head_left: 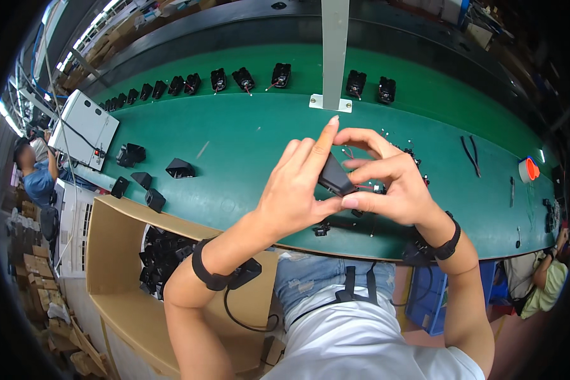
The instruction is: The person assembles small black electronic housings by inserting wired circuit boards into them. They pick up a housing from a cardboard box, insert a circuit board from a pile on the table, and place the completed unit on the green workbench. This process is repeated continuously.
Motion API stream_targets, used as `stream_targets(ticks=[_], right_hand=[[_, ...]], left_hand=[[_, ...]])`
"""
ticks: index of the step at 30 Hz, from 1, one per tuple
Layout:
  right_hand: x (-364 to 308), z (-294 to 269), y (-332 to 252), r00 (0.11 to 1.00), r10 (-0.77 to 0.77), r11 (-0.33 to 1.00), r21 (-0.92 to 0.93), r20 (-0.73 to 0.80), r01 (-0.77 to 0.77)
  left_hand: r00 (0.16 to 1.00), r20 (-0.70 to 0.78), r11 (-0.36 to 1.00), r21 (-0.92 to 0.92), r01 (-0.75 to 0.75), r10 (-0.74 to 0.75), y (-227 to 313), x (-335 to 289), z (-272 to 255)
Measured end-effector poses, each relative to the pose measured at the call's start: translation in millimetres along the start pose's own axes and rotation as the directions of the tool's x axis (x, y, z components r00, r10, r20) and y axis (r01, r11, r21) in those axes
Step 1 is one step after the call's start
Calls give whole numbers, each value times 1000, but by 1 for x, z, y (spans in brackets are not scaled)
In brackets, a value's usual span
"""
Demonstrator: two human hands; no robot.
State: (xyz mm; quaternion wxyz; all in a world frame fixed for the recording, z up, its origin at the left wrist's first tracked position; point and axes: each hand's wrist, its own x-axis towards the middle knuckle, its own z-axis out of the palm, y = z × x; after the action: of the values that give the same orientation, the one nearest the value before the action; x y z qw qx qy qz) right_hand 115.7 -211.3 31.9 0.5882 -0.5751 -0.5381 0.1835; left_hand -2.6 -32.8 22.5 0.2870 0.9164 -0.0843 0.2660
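- Your left hand and right hand both grip the black angular plastic housing above the green surface;
- step appears two-handed fitting; next move likely calls for keeping thin red wires unpinched.

Housing btwn L hand & R hand over bench, carton w/ pcs on L, tool on R.

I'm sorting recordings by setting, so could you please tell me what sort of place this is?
Probably a factory assembly area: a long green workbench, a row of black wired units and a cardboard box of black parts.
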Motion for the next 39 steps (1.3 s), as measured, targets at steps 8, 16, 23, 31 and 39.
stream_targets(ticks=[8,16,23,31,39], right_hand=[[2,-12,-7,899,371,841,326,232,-432],[-2,-1,19,897,409,733,526,167,-432],[37,-118,66,997,-11,503,-862,-77,-62],[10,-226,158,935,278,361,-878,-220,-314],[19,-162,91,967,124,586,-770,-222,-252]], left_hand=[[996,24,955,282,-90,87,3,-2,1],[989,101,971,224,80,-105,4,3,-7],[806,363,847,446,289,-467,-40,-14,-110],[418,39,307,741,597,-908,-158,-94,-158],[566,111,486,662,571,-817,-180,-100,-141]])
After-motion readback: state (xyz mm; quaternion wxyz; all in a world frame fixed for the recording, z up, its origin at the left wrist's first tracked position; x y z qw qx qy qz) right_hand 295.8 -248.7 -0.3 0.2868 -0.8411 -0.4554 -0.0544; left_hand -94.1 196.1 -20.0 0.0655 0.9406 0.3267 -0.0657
